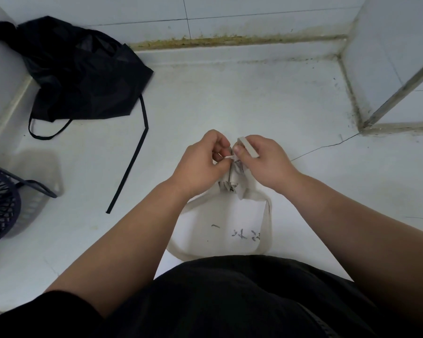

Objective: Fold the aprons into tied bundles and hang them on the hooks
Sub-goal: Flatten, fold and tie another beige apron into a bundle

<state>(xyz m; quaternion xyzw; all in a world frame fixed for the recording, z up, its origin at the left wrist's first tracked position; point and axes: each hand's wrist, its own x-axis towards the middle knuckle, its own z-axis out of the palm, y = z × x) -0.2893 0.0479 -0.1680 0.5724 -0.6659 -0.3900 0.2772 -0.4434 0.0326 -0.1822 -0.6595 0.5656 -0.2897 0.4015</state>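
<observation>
A pale beige apron, rolled into a small bundle, hangs between my hands over the white counter. My left hand pinches a thin end of its strap at the bundle's top. My right hand grips the flat beige strap, which sticks up past my thumb. The apron's neck loop droops below toward my body. A black apron lies crumpled at the far left, its long black tie trailing forward across the counter.
A dark lattice basket stands at the left edge. A white tiled wall with a stained seam runs along the back, and a tiled corner post stands at the right. No hooks are in view.
</observation>
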